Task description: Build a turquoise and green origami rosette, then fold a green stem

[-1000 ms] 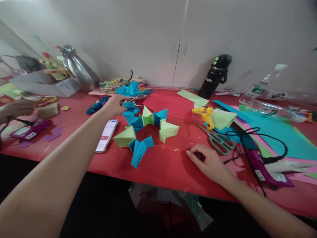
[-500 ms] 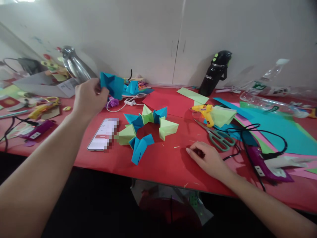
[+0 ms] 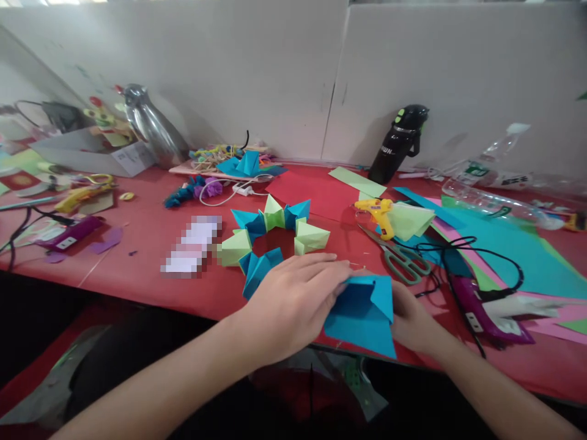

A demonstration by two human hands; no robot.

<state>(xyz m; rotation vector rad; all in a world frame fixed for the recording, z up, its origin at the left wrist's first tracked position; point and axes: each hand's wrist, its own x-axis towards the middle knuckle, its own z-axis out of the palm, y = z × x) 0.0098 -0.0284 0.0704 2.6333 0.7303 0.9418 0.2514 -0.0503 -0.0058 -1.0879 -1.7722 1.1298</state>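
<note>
A folded blue paper piece point(image 3: 362, 318) is between my two hands, near the table's front edge. My left hand point(image 3: 298, 299) is closed on its left side, its fingers lying across the top edge. At its right side is my right hand point(image 3: 410, 315), gripping it with the fingertips partly hidden behind the paper. Just beyond my left hand lies a ring of folded blue and pale green paper units point(image 3: 312, 235) on the red tabletop. My left hand covers part of the ring's nearest blue unit.
Scissors point(image 3: 406, 260) and a yellow glue gun point(image 3: 378, 214) lie to the right. A purple power strip point(image 3: 490, 311) with black cords is farther right, by coloured sheets point(image 3: 527, 244). On the left is a phone point(image 3: 192, 244). A black bottle point(image 3: 398, 143) and steel jug point(image 3: 153, 125) stand behind.
My left hand has brought the blue paper piece from the back left to the front, right of centre. My right hand now grips it too.
</note>
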